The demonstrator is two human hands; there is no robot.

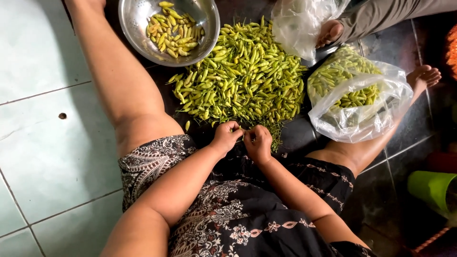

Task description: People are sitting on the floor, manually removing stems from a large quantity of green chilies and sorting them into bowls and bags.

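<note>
A big heap of small green chillies [243, 76] lies on the dark floor between my spread legs. My left hand [226, 136] and my right hand [258, 142] meet at the heap's near edge, fingers pinched together on one small green chilli [244, 135], mostly hidden between them. A steel colander bowl [138, 35] beyond my left leg holds several yellow-green chillies [172, 29]. On my right leg rests an open clear plastic bag [362, 116] filled with green chillies.
Another person's foot [330, 32] and grey trouser leg show at the top right, beside a second clear plastic bag [300, 24]. Pale floor tiles [43, 143] lie to the left. A green plastic container [431, 188] lies at the right edge.
</note>
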